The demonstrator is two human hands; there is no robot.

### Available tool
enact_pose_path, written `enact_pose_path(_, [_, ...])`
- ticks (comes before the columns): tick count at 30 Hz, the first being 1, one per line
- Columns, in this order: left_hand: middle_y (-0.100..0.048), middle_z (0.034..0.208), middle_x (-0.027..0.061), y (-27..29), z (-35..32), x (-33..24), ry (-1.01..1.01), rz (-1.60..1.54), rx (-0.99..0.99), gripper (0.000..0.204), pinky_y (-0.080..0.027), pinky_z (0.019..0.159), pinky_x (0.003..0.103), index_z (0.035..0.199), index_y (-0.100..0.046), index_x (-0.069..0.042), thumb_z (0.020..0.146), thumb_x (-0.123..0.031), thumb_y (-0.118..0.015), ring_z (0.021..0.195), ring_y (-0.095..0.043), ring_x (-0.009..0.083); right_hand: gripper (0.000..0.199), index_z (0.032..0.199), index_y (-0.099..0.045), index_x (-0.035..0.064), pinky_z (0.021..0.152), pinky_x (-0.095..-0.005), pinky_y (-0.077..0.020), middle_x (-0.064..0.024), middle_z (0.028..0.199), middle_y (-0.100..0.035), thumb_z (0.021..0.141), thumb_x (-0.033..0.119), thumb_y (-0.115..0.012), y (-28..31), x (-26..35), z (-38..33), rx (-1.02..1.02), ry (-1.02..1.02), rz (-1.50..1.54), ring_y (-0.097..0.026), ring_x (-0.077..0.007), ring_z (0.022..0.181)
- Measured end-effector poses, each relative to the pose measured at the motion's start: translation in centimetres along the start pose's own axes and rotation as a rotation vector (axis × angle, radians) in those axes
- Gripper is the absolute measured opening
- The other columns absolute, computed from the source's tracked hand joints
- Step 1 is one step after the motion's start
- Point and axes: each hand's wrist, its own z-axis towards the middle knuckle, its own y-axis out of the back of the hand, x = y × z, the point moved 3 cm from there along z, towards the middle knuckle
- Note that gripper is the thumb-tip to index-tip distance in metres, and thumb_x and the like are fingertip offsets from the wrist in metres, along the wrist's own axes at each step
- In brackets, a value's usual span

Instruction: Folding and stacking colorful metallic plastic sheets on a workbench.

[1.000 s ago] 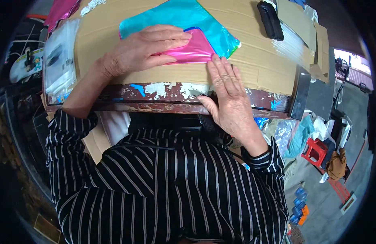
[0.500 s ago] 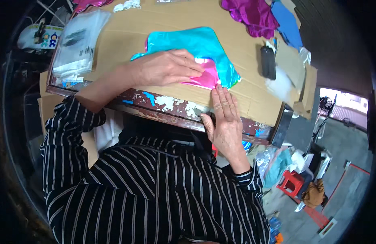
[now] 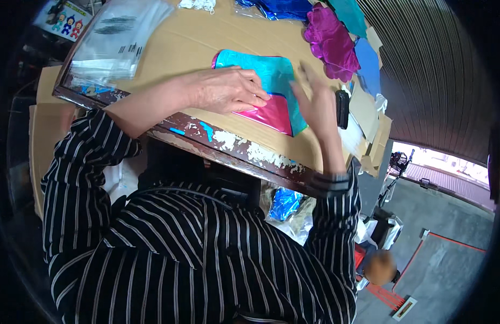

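The right hand [image 3: 317,105] is now lifted from the lower right corner of the pink foil flap [image 3: 277,113], where its fingertips are seen resting in the preceding views. It is blurred by motion, held open with the fingers spread and nothing gripped, between the right edge of the turquoise foil sheet [image 3: 279,70] and the black oblong case [image 3: 343,108]. Whether the foil's edge is touched by it cannot be told.

The left hand [image 3: 228,90] is kept palm down on the foil, its fingers together and slightly bent, with the fingertips on the pink flap; whether any foil is pinched under them cannot be told. By this change the foil appears to be steadied by the left hand alone, while the right is left free at the sheet's side; the folding and smoothing is judged to be still under way.

The foil is laid flat on the cardboard sheet [image 3: 169,70], near the peeling front edge of the bench [image 3: 228,141]. The pink flap is seen folded over the turquoise face along the near side. To the left, clear plastic bags [image 3: 117,40] are stacked; at the far side, white string [image 3: 198,4], blue foil [image 3: 279,8] and scalloped magenta foil [image 3: 333,46] are laid.
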Motion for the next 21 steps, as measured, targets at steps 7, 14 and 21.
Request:
enact_pose_path(7, [-0.069, 0.134, -0.0002, -0.2, -0.2, 0.3, -0.013, 0.007, -0.037, 0.029, -0.051, 0.098, 0.042, 0.123, -0.075, -0.016, 0.097, -0.027, -0.066, 0.122, -0.060, 0.0208, 0.034, 0.113, -0.070, -0.0004, 0.086, -0.0388, -0.0538, -0.0152, 0.104, -0.071, 0.086, 0.019, -0.078, -3.6, -2.4, 7.5, 0.038, 0.212, -0.020, -0.069, -0.0314, 0.092])
enact_pose_path(14, [-0.069, 0.134, -0.0009, -0.4, -0.6, 0.4, -0.046, 0.042, -0.069, 0.029, -0.051, 0.096, 0.041, 0.122, -0.076, -0.016, 0.097, -0.026, -0.066, 0.120, -0.060, 0.0202, 0.030, 0.108, -0.071, 0.0007, 0.087, -0.0416, -0.0511, -0.0182, 0.104, -0.067, 0.083, 0.016, -0.077, -3.6, -2.0, 8.8, 0.271, 0.135, 0.025, -0.065, -0.0321, 0.098])
enact_pose_path(21, [-0.069, 0.134, -0.0014, -0.6, -0.6, 0.2, -0.043, 0.040, -0.026, 0.028, -0.050, 0.097, 0.041, 0.122, -0.075, -0.016, 0.097, -0.025, -0.066, 0.121, -0.060, 0.0198, 0.030, 0.106, -0.072, -0.0034, 0.074, -0.0338, -0.0524, -0.0099, 0.091, -0.071, 0.086, 0.018, -0.077, -1.1, -0.8, 7.4, 0.365, -0.077, 0.506, -0.066, -0.0199, 0.082])
